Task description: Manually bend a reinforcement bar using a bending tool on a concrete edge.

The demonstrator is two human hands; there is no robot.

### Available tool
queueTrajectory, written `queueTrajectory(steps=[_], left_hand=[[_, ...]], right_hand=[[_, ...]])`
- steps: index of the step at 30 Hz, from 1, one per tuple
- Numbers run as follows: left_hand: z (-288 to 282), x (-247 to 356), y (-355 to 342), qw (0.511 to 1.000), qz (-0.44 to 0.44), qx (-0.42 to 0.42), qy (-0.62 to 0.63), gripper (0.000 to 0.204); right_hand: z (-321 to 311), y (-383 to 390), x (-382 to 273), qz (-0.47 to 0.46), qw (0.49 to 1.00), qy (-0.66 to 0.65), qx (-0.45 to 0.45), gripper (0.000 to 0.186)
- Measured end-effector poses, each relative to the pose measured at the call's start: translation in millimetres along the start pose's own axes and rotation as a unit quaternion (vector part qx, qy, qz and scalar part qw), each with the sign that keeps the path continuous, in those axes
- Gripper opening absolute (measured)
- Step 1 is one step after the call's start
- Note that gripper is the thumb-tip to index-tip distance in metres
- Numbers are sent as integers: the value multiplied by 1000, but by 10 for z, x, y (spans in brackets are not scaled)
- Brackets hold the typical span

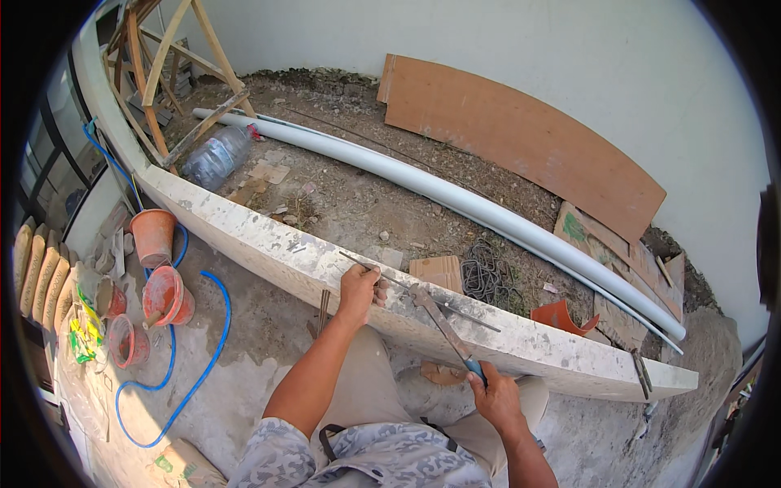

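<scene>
My left hand [360, 294] is closed around a thin dark steel rod [468, 315], which lies slantwise over the top of the low white wall [244, 226]. My right hand [495, 396] grips the blue handle of long metal pincers [442, 324]. Their head meets the rod to the right of my left hand; whether the jaws are closed on it is too small to tell. Beyond the wall, near the pincers, sit a pile of bent steel stirrups [486, 272] and a piece of cardboard [437, 272].
A long white pipe [455, 195] and a brown board [521, 134] lie beyond the wall. Left stand a wooden frame [150, 73], a clear bottle [218, 157], an orange bucket [153, 237] and a red bucket [168, 294]. A blue hose [221, 325] curls over the floor.
</scene>
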State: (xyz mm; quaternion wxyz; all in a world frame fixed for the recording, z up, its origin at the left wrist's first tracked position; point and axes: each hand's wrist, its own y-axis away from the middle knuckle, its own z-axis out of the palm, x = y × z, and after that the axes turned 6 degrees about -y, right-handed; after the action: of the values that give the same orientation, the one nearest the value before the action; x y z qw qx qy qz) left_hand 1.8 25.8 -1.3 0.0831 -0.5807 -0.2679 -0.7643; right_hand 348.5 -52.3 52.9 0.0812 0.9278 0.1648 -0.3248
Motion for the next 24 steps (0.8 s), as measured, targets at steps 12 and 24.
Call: queueTrajectory(steps=[12,24], left_hand=[[-12,-24,-17,1000,-1,-2,-7,18],[-38,194,179,949,4,-83,-303,20]], right_hand=[[-14,-7,12,12,1000,-8,2,33],[-135,492,399,28,982,-132,129,21]])
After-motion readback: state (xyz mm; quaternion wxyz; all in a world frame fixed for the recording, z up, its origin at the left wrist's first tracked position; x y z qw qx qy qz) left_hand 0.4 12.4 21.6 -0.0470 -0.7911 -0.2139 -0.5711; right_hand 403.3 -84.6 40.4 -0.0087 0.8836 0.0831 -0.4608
